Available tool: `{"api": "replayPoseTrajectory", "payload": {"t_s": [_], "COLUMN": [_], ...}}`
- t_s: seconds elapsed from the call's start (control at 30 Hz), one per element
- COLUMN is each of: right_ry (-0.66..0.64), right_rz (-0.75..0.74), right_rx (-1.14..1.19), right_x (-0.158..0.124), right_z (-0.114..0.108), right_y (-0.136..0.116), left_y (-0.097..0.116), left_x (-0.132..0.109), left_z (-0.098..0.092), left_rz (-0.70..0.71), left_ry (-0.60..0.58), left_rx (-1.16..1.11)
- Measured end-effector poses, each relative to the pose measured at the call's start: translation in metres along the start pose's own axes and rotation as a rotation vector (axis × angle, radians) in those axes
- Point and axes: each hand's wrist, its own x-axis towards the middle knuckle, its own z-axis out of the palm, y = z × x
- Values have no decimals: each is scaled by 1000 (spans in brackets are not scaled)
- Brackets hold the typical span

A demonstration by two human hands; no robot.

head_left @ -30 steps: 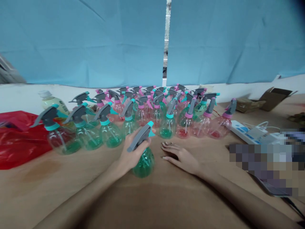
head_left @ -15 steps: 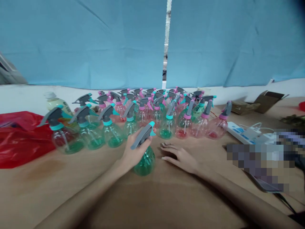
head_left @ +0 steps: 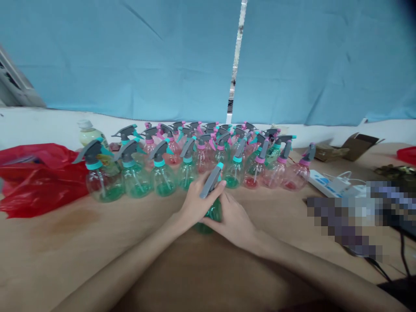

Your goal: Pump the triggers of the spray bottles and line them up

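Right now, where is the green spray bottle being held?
Head view, centre: the green spray bottle stands on the brown table, clasped by left hand and right hand, just before the bottle row.

The left forearm [head_left: 130, 260] is extended from the lower left of the frame and the right forearm [head_left: 308, 273] from the lower right, both angled toward the centre. The left hand [head_left: 194, 204] is closed in a grasp, its fingers [head_left: 218, 187] curled to the right. The right hand [head_left: 235, 223] is cupped just below it, back upward, and is seen touching the left hand.
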Motion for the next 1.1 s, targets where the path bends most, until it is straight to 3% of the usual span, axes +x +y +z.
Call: {"api": "replayPoseTrajectory", "payload": {"t_s": [0.2,0.37,0.53,0.83,1.1], "right_ry": [30,32,121,78,80], "right_rz": [72,145,146,220,269], "right_rx": [-2,-85,-293,-467,-478], "right_x": [10,28,56,89,99], "right_z": [3,-5,-1,2,3], "right_y": [1,20,37,39,38], "left_y": [-8,-47,-80,-81,-89], "left_x": [-5,-37,-61,-64,-68], "left_z": [-15,-15,-8,-4,0], "left_rz": [-44,-140,-192,3,59], "left_ry": [-59,-31,-31,-176,-248], "left_rx": [-54,-62,126,401,566]}}
